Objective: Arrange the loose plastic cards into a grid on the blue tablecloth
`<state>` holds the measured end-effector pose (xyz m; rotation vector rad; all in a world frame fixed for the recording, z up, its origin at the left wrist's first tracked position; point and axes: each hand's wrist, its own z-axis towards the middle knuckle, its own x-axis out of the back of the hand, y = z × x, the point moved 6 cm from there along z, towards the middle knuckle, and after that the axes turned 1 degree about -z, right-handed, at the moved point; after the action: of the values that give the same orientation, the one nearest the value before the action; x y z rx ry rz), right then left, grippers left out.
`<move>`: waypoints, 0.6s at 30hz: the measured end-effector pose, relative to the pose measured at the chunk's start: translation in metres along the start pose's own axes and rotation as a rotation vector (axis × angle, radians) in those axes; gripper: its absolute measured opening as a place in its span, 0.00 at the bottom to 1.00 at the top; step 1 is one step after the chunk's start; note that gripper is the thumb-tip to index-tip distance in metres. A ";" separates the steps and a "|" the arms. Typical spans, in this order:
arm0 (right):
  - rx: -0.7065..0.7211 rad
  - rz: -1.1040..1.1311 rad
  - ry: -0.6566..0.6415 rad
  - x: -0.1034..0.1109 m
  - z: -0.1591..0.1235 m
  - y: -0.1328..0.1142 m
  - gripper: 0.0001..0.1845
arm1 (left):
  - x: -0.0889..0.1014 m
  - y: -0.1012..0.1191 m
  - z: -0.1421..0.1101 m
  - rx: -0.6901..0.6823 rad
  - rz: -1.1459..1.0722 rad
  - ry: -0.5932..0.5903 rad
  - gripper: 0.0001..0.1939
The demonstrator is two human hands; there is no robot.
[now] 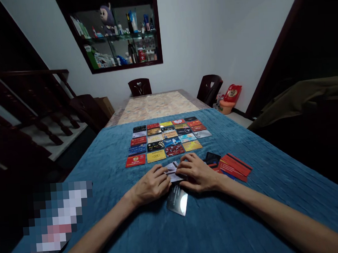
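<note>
Both hands meet over a small group of plastic cards on the blue cloth. My left hand (152,184) curls its fingers onto the left edge of a whitish card with a dark stripe (172,176). From the other side, my right hand (197,174) grips the same card, its fingers bent over the top. Just below them lies a shiny dark grey card (176,203), partly under the fingers. Beyond the hands, colourful cards lie face up in rows, among them a yellow card (156,156) and a red card (135,161).
Loose red cards (235,166) and a black card (213,157) lie in a spread pile right of my right hand. A pixelated object (62,218) rests on the cloth at left. The blue cloth (107,157) covers the near table; chairs stand around the far end.
</note>
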<state>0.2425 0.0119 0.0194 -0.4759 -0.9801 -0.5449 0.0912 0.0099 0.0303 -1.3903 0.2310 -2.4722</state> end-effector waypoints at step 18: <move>-0.185 0.082 0.127 -0.006 -0.006 0.024 0.13 | 0.001 -0.032 -0.007 0.301 -0.255 0.133 0.13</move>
<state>0.2584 0.0281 0.0082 -0.6359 -0.7889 -0.5874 0.0790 0.0399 0.0361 -1.1930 -0.2990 -2.6666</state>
